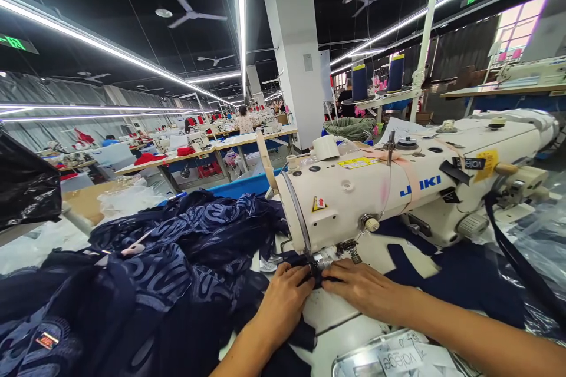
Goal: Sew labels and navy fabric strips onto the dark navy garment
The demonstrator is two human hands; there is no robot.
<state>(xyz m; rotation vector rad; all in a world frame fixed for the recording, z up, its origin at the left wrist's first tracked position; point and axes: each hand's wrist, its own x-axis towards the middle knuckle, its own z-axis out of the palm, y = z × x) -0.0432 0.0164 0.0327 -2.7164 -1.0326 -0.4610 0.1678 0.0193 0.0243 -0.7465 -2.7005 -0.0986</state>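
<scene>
A white JUKI sewing machine (354, 191) stands before me, its head at the left end. Navy fabric (317, 278) lies under the presser foot (316, 262). Just left of the foot, my left hand (286, 293) grips the fabric with bent fingers. My right hand (360, 287) holds it down from the right side, fingertips close to the foot. The fingers partly hide the piece and the needle. A heap of navy garments with lighter swirl-patterned parts (163, 274) spreads to the left of the machine.
Printed labels (407, 353) lie on a metal tray at the front edge. More navy pieces (473, 283) and a hanging navy strap (508, 247) are at the right. Two navy thread cones (395, 73) stand behind the machine. A black plastic bag (26, 179) is at far left.
</scene>
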